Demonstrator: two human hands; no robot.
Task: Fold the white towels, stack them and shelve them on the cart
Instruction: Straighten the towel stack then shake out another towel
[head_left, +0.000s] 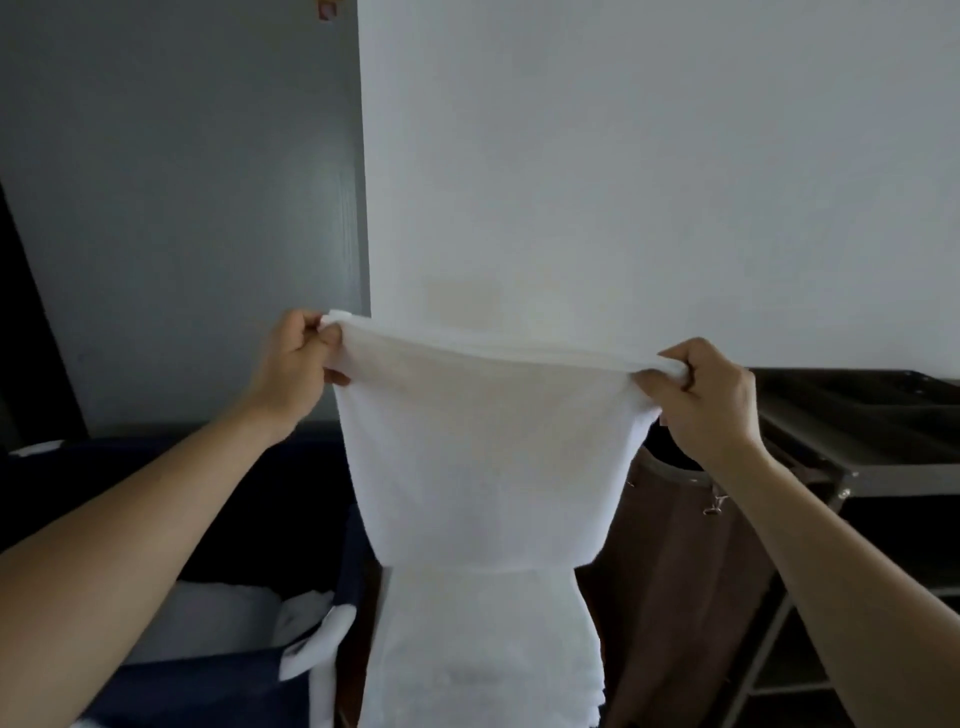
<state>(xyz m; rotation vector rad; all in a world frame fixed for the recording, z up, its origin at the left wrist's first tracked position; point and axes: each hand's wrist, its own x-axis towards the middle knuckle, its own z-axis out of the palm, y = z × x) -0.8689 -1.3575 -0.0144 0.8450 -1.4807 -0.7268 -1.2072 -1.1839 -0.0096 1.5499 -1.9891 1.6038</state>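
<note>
A white towel (483, 457) hangs in the air in front of me, doubled over so a shorter front layer ends above a longer layer behind. My left hand (298, 364) pinches its top left corner. My right hand (701, 395) pinches the top right corner, and the top edge is stretched taut between them. The cart (852, 447), a dark metal frame with shelves, stands at the right behind my right arm. More white towels (228, 618) lie in a dark blue bin at the lower left.
A brown fabric bag (691, 571) hangs on the cart's left end, partly hidden by the towel. The dark blue bin (223, 680) sits low on the left. A white wall and a grey door fill the background.
</note>
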